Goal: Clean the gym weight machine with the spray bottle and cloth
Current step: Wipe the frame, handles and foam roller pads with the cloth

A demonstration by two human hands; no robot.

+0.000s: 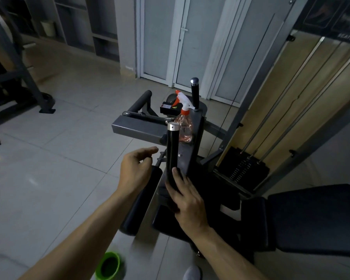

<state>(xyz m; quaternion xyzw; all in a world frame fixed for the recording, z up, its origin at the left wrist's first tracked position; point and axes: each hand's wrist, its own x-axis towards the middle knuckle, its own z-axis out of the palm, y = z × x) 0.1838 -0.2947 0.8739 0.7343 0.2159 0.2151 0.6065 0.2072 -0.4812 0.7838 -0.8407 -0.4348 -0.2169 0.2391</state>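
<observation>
The right hand (187,199) lies with fingers flat on the upright handle (172,154). The left hand (136,168), beside it, is slack and empty. The spray bottle (185,124) stands just behind the handle. Advise grasping its neck, clear of the handle.

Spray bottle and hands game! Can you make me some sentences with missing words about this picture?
1. The spray bottle has a white and ___ top.
2. The left hand holds ___.
3. The right hand touches a ___ handle.
4. The bowl on the floor is ___.
Missing words: orange, nothing, black, green.
</observation>
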